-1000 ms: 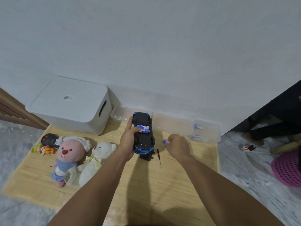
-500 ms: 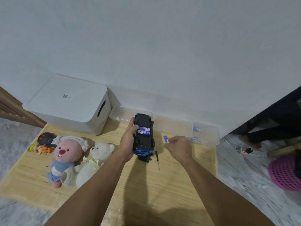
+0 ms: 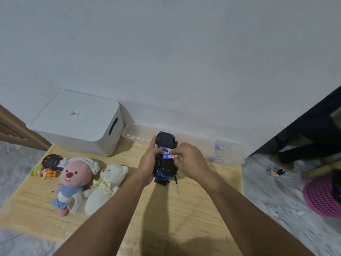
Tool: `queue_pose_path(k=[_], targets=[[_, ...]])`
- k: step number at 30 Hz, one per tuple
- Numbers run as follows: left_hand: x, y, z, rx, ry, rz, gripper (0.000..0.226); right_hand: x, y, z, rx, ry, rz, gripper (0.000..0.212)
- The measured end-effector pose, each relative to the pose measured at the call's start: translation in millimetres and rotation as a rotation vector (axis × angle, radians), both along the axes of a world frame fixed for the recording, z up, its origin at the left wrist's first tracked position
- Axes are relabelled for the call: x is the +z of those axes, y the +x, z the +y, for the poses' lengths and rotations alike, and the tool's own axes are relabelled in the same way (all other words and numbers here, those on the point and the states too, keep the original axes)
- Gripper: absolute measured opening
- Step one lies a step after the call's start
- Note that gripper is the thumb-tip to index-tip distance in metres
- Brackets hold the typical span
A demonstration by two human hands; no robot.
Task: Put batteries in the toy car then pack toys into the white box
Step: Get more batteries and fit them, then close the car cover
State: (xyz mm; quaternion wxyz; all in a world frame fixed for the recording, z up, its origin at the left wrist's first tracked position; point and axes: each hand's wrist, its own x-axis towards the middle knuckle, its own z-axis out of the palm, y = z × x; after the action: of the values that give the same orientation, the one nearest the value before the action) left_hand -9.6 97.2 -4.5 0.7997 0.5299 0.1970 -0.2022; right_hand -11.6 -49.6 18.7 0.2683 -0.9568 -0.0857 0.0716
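two hands on toy car (image 3: 165,159), left hand (image 3: 149,161) gripping it, right hand (image 3: 190,159) fingers pinching battery (image 3: 170,156)

You face a plain white wall (image 3: 184,61). A light wooden board (image 3: 166,218) lies on grey marbled floor (image 3: 276,200); a pink basket (image 3: 321,198) sits off its right edge.
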Motion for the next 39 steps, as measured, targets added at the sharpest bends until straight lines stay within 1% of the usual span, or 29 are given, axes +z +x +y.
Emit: queue_pose_path(k=[3,6,9,12,15,18,22,27,28,29,31,33,35,37,39], targets=[[1,-2,-1,-0.001,-0.019,0.002,0.069,0,-3,5,-0.131,0.159,-0.007,0.025],[2,-2,0,-0.010,-0.025,-0.003,0.070,-1,-8,7,-0.253,0.289,-0.020,0.023],[5,-3,-3,-0.016,-0.030,-0.006,0.070,-5,-12,8,-0.354,0.323,-0.037,0.018],[5,-2,-8,0.008,-0.044,-0.018,0.071,-6,-16,10,-0.506,0.363,-0.054,0.014],[4,-1,-12,0.031,-0.065,-0.018,0.070,-7,-21,15,-0.585,0.401,-0.107,0.014],[5,-1,-15,0.054,-0.091,-0.019,0.068,-11,-26,18,-0.567,0.386,-0.134,0.015],[2,1,-15,0.047,-0.061,-0.026,0.066,-19,-33,19,-0.428,0.350,-0.144,0.033],[0,0,-15,0.053,-0.005,-0.007,0.066,-19,-36,16,-0.218,0.065,-0.089,0.054],[-2,-1,-14,0.056,0.007,-0.003,0.066,-20,-36,16,-0.194,0.040,-0.084,0.056],[-4,-2,-13,0.060,0.018,0.005,0.066,-20,-35,15,-0.181,0.057,-0.074,0.059],[-9,-3,-10,0.082,0.050,0.029,0.066,-21,-32,12,-0.222,0.229,0.012,0.061],[-13,-5,-4,0.116,0.072,0.052,0.065,-26,-27,7,-0.357,0.451,0.111,0.056],[-16,-6,3,0.135,0.082,0.065,0.067,-33,-23,4,-0.529,0.547,0.112,0.046],[-18,-6,11,0.136,0.093,0.071,0.069,-45,-21,3,-0.611,0.503,0.128,0.033],[-19,-7,18,0.146,0.098,0.067,0.068,-60,-21,5,-0.551,0.380,0.175,0.025]])
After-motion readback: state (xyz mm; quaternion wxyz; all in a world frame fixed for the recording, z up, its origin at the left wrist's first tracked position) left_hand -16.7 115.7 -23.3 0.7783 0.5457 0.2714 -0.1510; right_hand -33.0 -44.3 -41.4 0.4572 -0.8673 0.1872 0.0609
